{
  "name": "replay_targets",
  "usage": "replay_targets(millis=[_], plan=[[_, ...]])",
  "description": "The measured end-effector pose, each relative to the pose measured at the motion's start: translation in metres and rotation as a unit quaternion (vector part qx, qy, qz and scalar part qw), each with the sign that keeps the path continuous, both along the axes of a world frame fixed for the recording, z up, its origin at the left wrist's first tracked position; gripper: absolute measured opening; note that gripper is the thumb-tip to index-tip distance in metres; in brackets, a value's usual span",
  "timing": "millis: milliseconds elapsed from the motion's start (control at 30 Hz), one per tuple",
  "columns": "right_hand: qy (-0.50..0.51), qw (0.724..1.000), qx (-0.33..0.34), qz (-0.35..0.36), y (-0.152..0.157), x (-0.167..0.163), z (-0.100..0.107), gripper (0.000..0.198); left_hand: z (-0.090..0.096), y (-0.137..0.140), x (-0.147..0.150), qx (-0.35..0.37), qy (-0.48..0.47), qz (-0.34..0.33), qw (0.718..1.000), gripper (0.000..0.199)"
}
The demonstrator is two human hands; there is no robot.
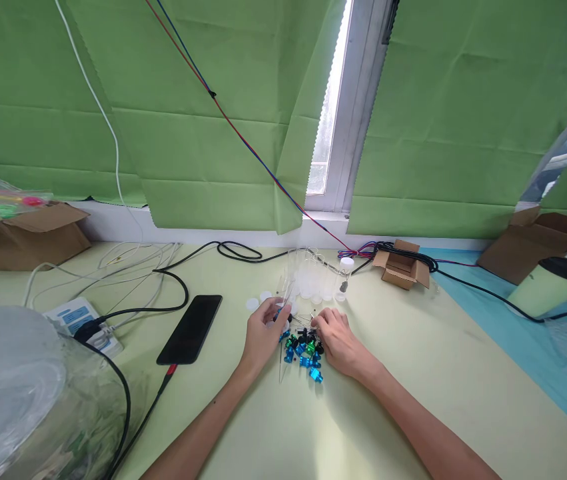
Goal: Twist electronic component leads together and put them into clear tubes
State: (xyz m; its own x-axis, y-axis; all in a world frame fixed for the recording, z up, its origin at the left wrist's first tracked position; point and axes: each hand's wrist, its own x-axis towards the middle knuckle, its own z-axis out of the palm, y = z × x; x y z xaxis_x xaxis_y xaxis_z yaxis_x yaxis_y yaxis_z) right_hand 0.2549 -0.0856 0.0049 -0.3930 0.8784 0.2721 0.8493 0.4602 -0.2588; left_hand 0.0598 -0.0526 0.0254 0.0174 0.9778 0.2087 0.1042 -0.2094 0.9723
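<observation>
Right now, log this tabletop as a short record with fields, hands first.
Left hand: fingers bent beside the pile of small parts; grip unclear
Right hand: fingertips at the pile's right edge; grip unclear
Part colours: blue, green, black
Beyond the hands: clear containers
Left side: black phone, red-ended cable plugged in
Right side: small open cardboard box, dark-lidded green cup

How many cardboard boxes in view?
3: left box at far left, small box beyond the right hand, right box behind the green tumbler. Another may be partly hidden behind the tumbler.
</observation>
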Motion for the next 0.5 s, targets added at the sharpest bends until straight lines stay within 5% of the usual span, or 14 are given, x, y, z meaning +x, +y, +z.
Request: replay_targets(millis=[500], plan=[[0.026, 1.000, -0.012, -0.008, 0.0010, -0.0001, -0.0010, 0.023, -0.0024, 0.0008, 0.0009, 0.004, -0.006, -0.006, 1.000, 0.036]])
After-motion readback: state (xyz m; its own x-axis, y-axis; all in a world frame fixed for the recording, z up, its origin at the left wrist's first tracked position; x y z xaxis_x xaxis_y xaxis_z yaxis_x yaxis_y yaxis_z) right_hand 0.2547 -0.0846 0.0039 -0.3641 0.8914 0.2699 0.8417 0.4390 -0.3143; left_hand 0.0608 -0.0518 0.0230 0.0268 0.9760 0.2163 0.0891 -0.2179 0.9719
